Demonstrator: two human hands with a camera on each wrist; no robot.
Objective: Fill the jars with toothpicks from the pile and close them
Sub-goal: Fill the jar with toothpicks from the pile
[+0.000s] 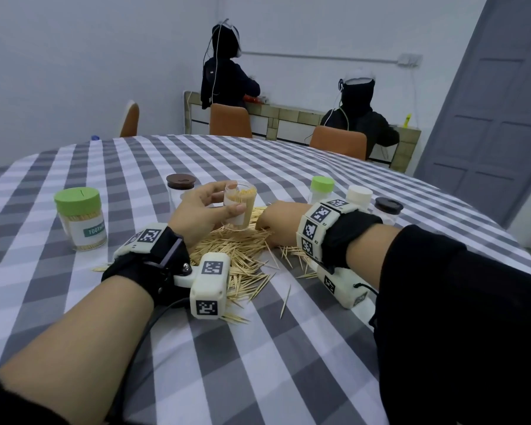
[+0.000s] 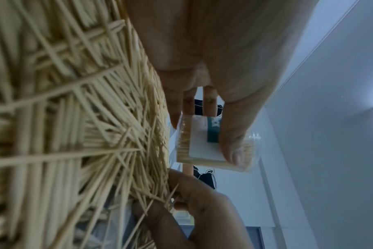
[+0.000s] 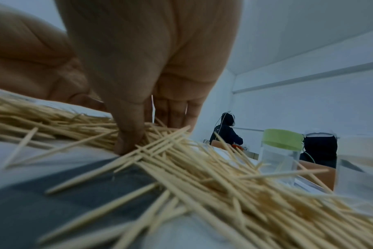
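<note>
Your left hand (image 1: 201,211) grasps the open jar (image 1: 240,207), thumb across its label and fingers curled round the far side, holding it tilted just above the toothpick pile (image 1: 239,256). Your right hand (image 1: 278,223) is down in the pile beside the jar, thumb (image 3: 128,134) and fingers (image 3: 177,116) pinching into the toothpicks.

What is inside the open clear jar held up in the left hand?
The open clear plastic jar holds upright pale wooden toothpicks, tips visible at the mouth. A white label and the left hand cover its lower part, so how tightly it is packed is hidden.
</note>
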